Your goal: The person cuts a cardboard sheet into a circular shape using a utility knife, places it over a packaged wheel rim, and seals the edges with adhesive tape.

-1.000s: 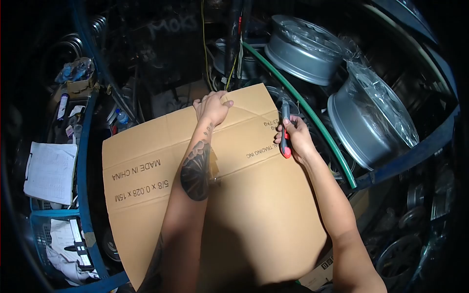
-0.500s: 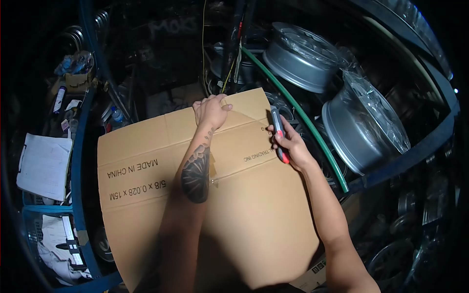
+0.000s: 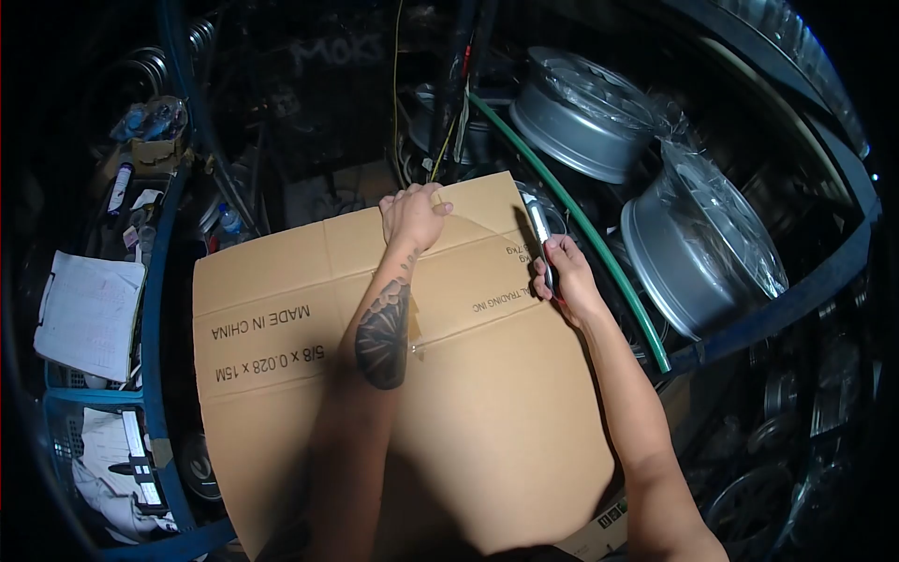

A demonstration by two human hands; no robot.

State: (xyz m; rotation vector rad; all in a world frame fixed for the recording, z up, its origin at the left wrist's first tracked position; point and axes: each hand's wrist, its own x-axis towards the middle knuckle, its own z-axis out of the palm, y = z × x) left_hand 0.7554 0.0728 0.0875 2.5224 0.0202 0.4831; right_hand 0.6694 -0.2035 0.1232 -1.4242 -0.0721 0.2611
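A large sheet of brown cardboard (image 3: 496,403) with printed lettering and fold creases spreads out before me. My left hand (image 3: 415,217) grips its far edge, fingers curled over the top and thumb on the near face. A curved line runs across the cardboard to the right of that thumb. In my right hand (image 3: 567,274) is a box cutter (image 3: 537,223), held upright beside the cardboard's right edge with its tip pointing away from me. Whether the blade is out is hard to make out.
Silver wheel rims (image 3: 585,117) partly wrapped in clear plastic stand at the right, behind a green pole (image 3: 581,234). On the left, a clipboard with paper (image 3: 89,304) lies above a blue crate (image 3: 66,436). A plastic bottle (image 3: 229,220) stands beyond the cardboard.
My right hand has turned the box cutter, changed its grip and shifted slightly right. The left hand keeps its hold on the cardboard's far edge. The whole view has shifted a little.
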